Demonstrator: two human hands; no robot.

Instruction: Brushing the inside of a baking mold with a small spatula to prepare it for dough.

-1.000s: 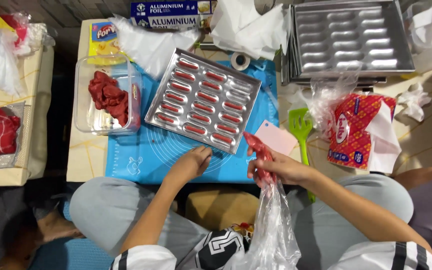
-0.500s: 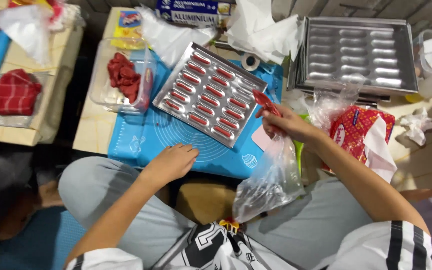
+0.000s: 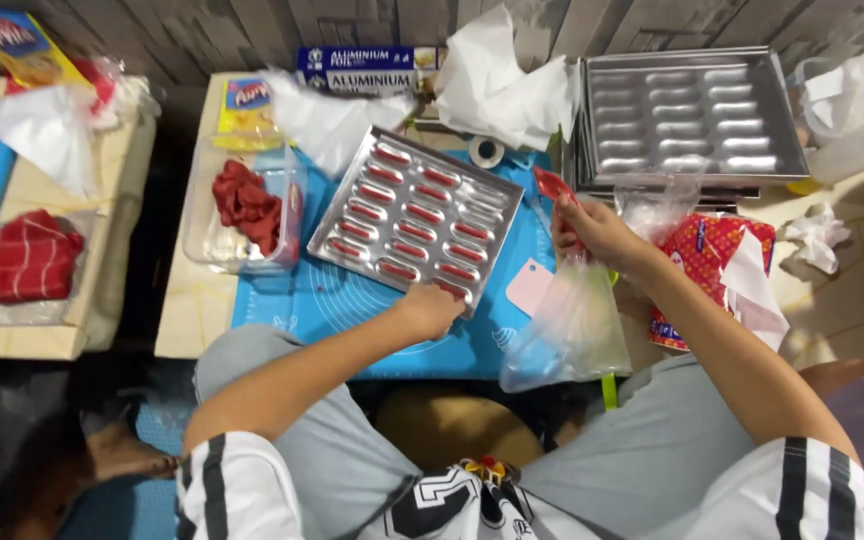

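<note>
Piping bag (image 3: 567,320) gripped by right hand (image 3: 592,232); left hand (image 3: 430,310) touches tray (image 3: 417,215).

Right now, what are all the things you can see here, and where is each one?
filled mould tray: one, silver with red filling, on blue mat
blue mat: one, on the table
empty mould trays: a stack, silver, top right
clear tub: one, red dough inside, left of tray
piping bag: one, clear with red tip, in right hand
pink scraper: one, on mat
left hand: touching tray's near edge
right hand: gripping the bag
</note>
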